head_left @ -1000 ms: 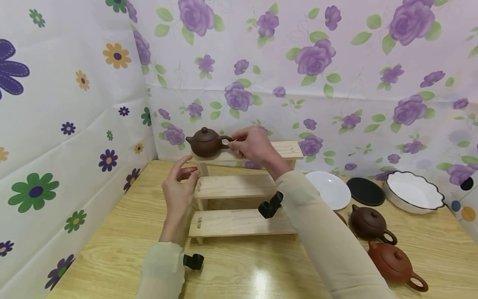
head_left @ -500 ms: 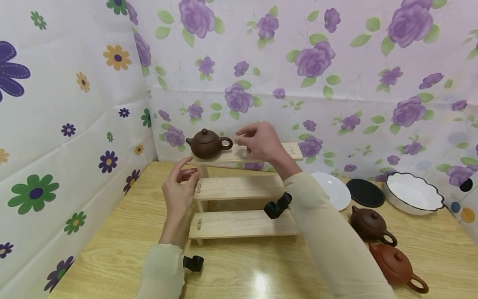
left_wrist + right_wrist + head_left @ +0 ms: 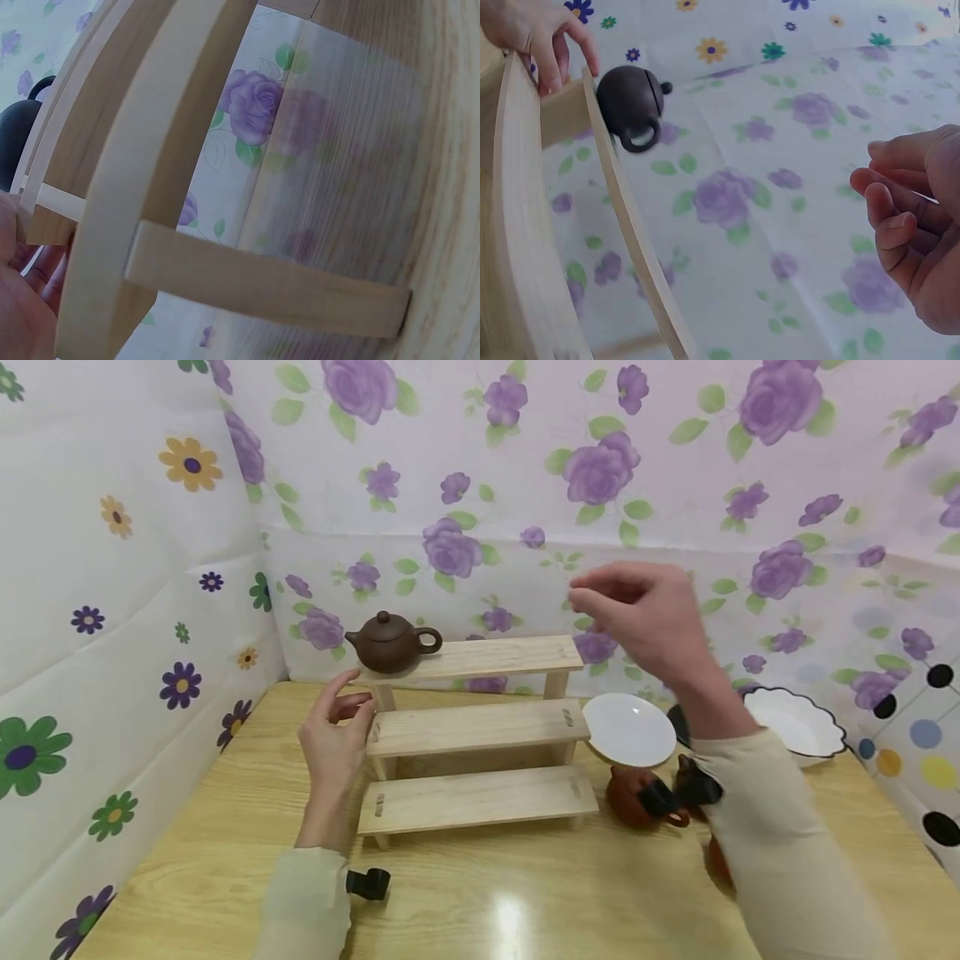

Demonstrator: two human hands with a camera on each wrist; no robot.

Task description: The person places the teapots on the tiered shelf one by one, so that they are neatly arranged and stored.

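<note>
A dark brown teapot (image 3: 386,643) stands on the left end of the top tier of a three-tier wooden shelf (image 3: 480,727), its spout to the left and handle to the right. At the shelf's left side, my left hand (image 3: 333,747) grips the ends of the upper tiers; part of that hand (image 3: 22,307) shows in the left wrist view. My right hand (image 3: 648,618) is in the air to the right of the top tier, holding nothing, with its fingers loosely bent. The right wrist view shows the teapot (image 3: 628,97) well apart from the right hand (image 3: 922,225).
Right of the shelf lie a white plate (image 3: 630,731) and a reddish teapot (image 3: 630,797). My right forearm partly covers a black disc (image 3: 678,724), another dark teapot and a second reddish teapot (image 3: 718,860). A white scalloped dish (image 3: 795,727) stands farther right. Flowered cloth hangs behind.
My right hand has let go of the teapot's handle and moved up and right, away from the shelf. The left hand keeps its place at the shelf. The head view has shifted slightly right.
</note>
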